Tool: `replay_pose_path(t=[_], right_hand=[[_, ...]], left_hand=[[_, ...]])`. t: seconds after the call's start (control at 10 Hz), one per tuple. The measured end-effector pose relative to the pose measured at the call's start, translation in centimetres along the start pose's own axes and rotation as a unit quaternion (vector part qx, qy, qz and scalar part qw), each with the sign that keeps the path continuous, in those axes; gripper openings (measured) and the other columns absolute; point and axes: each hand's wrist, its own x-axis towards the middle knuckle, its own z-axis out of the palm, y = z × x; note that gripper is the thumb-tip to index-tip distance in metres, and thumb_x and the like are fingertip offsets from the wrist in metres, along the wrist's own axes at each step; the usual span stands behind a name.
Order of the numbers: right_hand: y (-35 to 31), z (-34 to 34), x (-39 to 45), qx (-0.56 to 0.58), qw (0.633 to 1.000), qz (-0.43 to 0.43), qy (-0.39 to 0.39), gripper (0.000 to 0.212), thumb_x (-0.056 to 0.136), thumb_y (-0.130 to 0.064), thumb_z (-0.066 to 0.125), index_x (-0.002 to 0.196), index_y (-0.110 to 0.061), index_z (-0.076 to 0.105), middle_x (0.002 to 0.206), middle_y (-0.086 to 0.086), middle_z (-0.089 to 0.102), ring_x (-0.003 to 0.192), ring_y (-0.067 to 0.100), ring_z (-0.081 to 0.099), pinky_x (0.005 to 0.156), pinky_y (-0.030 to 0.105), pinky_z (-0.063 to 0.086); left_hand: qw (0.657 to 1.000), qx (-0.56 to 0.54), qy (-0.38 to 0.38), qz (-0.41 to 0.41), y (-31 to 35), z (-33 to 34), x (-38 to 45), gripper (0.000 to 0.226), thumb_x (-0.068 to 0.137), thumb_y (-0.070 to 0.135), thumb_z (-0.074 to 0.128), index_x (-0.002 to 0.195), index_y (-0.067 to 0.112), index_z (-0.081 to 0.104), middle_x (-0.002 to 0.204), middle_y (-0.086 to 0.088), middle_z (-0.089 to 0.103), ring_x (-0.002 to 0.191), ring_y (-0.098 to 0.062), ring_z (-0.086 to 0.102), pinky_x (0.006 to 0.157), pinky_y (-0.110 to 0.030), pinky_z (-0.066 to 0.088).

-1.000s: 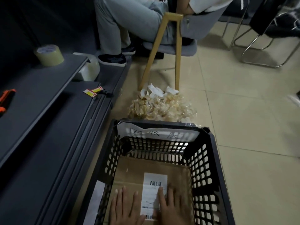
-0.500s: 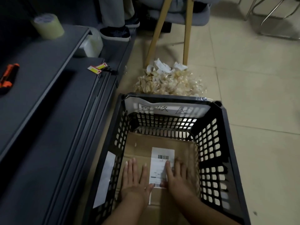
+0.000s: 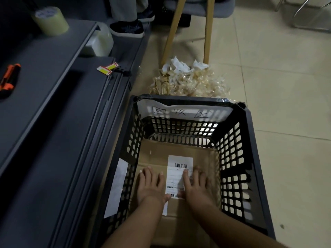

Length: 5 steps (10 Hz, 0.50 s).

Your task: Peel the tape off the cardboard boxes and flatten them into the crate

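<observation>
A flattened brown cardboard box (image 3: 154,154) with a white shipping label (image 3: 179,169) lies at the bottom of the black lattice crate (image 3: 238,158). My left hand (image 3: 150,185) lies flat on the cardboard, left of the label, fingers straight. To its right, my right hand (image 3: 196,187) presses down with straight fingers, its index finger over the label's edge. Both forearms reach into the crate from the near side.
A heap of peeled tape and crumpled labels (image 3: 188,81) lies on the tiled floor beyond the crate. Left stands a dark shelf unit (image 3: 53,104) with a tape roll (image 3: 50,21) and an orange cutter (image 3: 8,78). A seated person's shoes (image 3: 128,28) and wooden chair legs (image 3: 206,29) are behind.
The view has tilted downward and drawn nearer, so the crate and forearms show more. Both hands stay flat on the cardboard in nearly the same place.
</observation>
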Motion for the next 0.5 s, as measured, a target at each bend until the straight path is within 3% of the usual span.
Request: replay_pose_path(t=[0.1, 0.2, 0.3, 0.4, 0.5], right_hand=[[-0.1, -0.6, -0.1, -0.021, 1.0, -0.006, -0.007, 0.097, 0.101, -0.044, 0.056, 0.161, -0.019, -0.016, 0.166, 0.025, -0.018, 0.153, 0.048, -0.007, 0.123, 0.062, 0.01], [-0.1, -1.6, -0.1, -0.025, 0.999, -0.021, 0.003, 0.097, 0.099, -0.047, 0.058, 0.162, -0.017, -0.009, 0.167, 0.024, -0.005, 0.153, 0.044, 0.006, 0.118, 0.056, 0.03], [0.1, -2.3, -0.2, -0.031, 0.999, -0.037, 0.019, 0.089, 0.099, -0.055, 0.055, 0.16, -0.017, 0.003, 0.161, 0.021, 0.011, 0.144, 0.039, 0.022, 0.104, 0.045, 0.047], [0.2, -3.1, -0.1, -0.012, 0.999, -0.037, 0.029, 0.081, 0.097, -0.059, 0.054, 0.156, -0.021, 0.013, 0.158, 0.018, 0.018, 0.141, 0.036, 0.027, 0.1, 0.043, 0.05], [0.3, -4.8, -0.3, 0.013, 0.999, -0.039, 0.02, 0.074, 0.098, -0.034, 0.06, 0.157, -0.023, 0.018, 0.16, 0.018, 0.02, 0.143, 0.035, 0.03, 0.104, 0.042, 0.049]], left_hand=[[1.0, 0.015, -0.003, 0.017, -0.7, -0.8, -0.3, 0.092, 0.102, 0.07, 0.026, 0.161, 0.014, -0.017, 0.166, -0.03, -0.013, 0.154, -0.049, -0.013, 0.123, -0.059, -0.006], [1.0, 0.012, 0.003, 0.025, -1.1, -1.2, -1.2, 0.094, 0.103, 0.067, 0.034, 0.162, 0.016, -0.018, 0.167, -0.029, -0.015, 0.154, -0.049, -0.014, 0.124, -0.058, -0.005], [0.999, -0.004, 0.007, 0.04, -1.5, -1.3, -2.5, 0.091, 0.105, 0.061, 0.037, 0.162, 0.019, -0.019, 0.166, -0.029, -0.019, 0.154, -0.047, -0.015, 0.125, -0.056, -0.004], [0.997, -0.055, 0.024, 0.052, -2.8, -2.3, -3.8, 0.081, 0.104, 0.047, 0.049, 0.165, 0.021, 0.002, 0.168, -0.025, -0.002, 0.155, -0.045, -0.001, 0.125, -0.055, 0.008], [0.983, -0.169, 0.04, 0.066, -3.7, -4.3, -4.7, 0.05, 0.104, 0.032, 0.049, 0.151, 0.02, 0.038, 0.161, -0.018, 0.028, 0.149, -0.038, 0.025, 0.118, -0.051, 0.029]])
